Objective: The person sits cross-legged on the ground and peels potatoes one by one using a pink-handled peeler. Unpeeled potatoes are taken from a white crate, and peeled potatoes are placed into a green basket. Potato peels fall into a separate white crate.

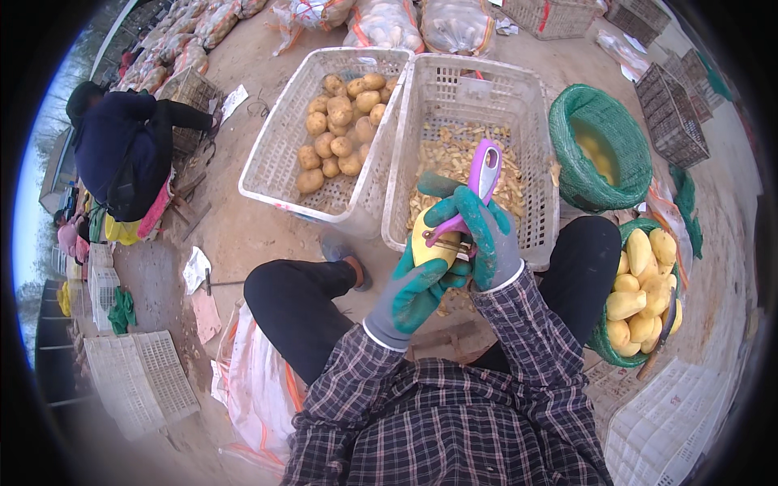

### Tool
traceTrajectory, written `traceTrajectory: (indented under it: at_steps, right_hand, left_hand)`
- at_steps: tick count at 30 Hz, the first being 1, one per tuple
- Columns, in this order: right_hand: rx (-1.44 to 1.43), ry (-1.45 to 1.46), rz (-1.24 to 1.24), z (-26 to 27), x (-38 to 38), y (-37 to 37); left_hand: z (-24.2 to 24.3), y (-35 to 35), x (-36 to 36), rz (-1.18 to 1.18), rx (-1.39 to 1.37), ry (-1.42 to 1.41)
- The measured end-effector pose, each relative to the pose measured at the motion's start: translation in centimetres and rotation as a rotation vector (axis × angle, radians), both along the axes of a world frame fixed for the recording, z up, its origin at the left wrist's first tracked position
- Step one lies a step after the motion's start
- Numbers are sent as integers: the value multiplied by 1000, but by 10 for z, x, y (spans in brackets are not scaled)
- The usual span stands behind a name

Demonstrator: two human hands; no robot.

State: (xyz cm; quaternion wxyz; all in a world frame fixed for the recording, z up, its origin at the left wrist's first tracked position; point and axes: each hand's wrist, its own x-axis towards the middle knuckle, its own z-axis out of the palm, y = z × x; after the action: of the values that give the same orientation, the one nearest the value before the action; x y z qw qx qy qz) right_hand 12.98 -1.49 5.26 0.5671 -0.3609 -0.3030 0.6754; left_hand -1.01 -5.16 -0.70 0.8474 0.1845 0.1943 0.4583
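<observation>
Both my hands wear grey gloves with green coated palms and fingers. My left hand [413, 297] grips a peeled yellow potato [433, 243] from below. In my right hand [483, 234] is a purple-handled Y-shaped vegetable peeler [484, 173], its blade against the potato's side. Beneath and beyond them stands a white plastic crate [394, 200] with many potato peelings [453, 149] on its bottom. The crate [267, 140] beside it on the left holds unpeeled brown potatoes [339, 111]. Peeled potatoes [653, 294] fill a green mesh-lined container at my right knee.
A green mesh-covered tub [632, 146] holds potatoes in cloudy water. A long-handled tool [662, 328] leans on the peeled potatoes. At the left a person [121, 146] sits bent over. Filled sacks [383, 24] lie beyond the crates; an overturned crate [143, 379] lies lower left.
</observation>
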Motion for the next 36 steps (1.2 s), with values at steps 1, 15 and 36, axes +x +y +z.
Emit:
traceTrajectory:
  at_steps: [1, 15, 36]
  right_hand:
    - [10, -17, 2, -1, -2, 0]
    - [-129, 83, -67, -30, 5, 11]
    - [12, -38, -205, -27, 23, 17]
  left_hand:
    - [-2, -1, 0, 6, -12, 18]
    - [7, 2, 1, 45, 178, 202]
    - [-1, -2, 5, 74, -21, -106]
